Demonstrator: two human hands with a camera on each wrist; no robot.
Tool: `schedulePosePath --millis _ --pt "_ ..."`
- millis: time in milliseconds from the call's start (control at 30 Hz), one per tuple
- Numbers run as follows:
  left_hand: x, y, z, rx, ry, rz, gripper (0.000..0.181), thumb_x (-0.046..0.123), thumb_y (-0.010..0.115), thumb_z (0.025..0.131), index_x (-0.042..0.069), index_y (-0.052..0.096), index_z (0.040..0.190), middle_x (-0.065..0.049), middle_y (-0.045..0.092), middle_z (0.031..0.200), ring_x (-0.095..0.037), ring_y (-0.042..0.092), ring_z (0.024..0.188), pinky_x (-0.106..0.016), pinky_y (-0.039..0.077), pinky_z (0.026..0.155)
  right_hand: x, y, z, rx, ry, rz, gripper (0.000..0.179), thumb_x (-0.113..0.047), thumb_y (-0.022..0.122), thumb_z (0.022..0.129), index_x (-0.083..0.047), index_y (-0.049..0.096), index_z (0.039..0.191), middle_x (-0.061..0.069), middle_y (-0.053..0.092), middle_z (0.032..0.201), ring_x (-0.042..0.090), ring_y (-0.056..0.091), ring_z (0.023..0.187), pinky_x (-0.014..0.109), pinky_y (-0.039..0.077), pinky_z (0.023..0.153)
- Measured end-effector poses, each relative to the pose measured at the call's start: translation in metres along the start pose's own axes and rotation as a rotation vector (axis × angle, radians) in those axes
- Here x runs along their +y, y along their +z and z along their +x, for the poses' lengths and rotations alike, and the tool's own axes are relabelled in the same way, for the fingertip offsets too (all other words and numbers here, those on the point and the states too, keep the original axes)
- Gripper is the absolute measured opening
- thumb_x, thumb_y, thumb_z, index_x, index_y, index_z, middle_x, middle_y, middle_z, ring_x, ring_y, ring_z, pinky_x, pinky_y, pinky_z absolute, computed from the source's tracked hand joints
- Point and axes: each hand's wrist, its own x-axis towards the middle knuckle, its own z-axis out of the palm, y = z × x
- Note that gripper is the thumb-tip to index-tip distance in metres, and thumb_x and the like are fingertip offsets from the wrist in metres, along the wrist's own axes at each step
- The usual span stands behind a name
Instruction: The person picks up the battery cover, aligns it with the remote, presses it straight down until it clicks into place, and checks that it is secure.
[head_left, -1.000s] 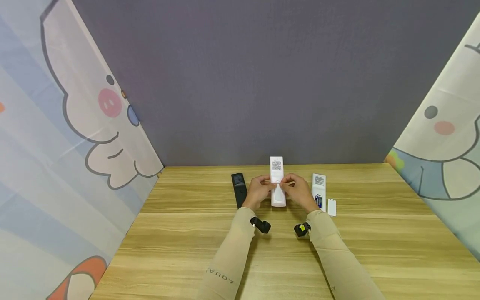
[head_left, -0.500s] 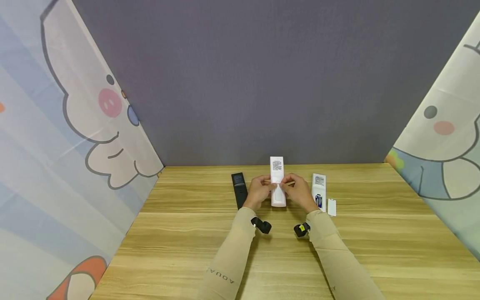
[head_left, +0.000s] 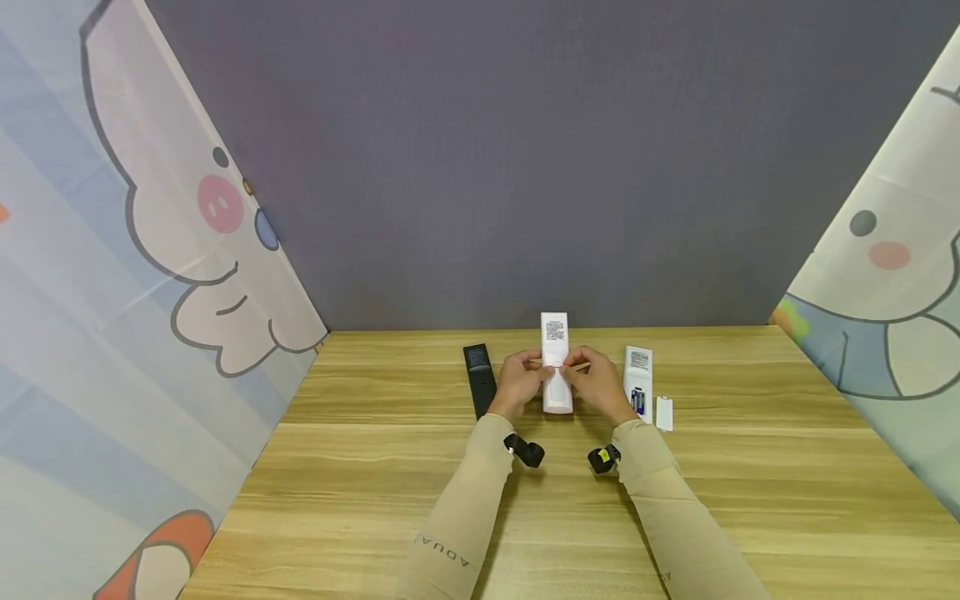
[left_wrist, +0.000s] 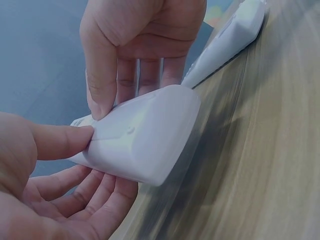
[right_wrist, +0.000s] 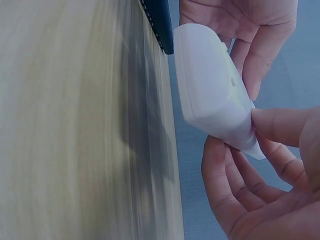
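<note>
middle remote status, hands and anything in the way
Left hand, right hand both gripping middle remote. Held off table, back up, cover appears on. Nothing seen in the way; black remote, open remote either side.

The wood-grained surface (head_left: 345,483) carries a black remote (head_left: 479,381) and a white remote (head_left: 638,373). Beside the latter lies a white cover (head_left: 664,414).

White remote (head_left: 555,350) between left hand (head_left: 516,385) and right hand (head_left: 598,387): print is appearing illegibly small.
Black remote (head_left: 480,377), left of the hands: near end is hiding partly behind the left hand.
Second white remote (head_left: 638,379), right of the hands: lettering is blurring.
Sleeves (head_left: 462,518): both are running off the bottom edge.
</note>
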Motion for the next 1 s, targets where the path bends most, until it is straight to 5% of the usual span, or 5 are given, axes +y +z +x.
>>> schedulePosePath --millis 1000 --pt "-0.0001 0.0053 -0.0033 0.079 0.014 0.100 0.034 0.006 0.075 0.090 0.005 0.071 0.124 -0.009 0.071 0.098 -0.014 0.065 0.080 -0.022 0.052 0.064 0.0038 0.0041 0.0027 0.023 0.038 -0.019 0.013 -0.006 0.068 0.095 0.001 0.063 0.106 0.023 0.065 0.113 0.021 0.068 0.080 0.027 0.056 0.064"
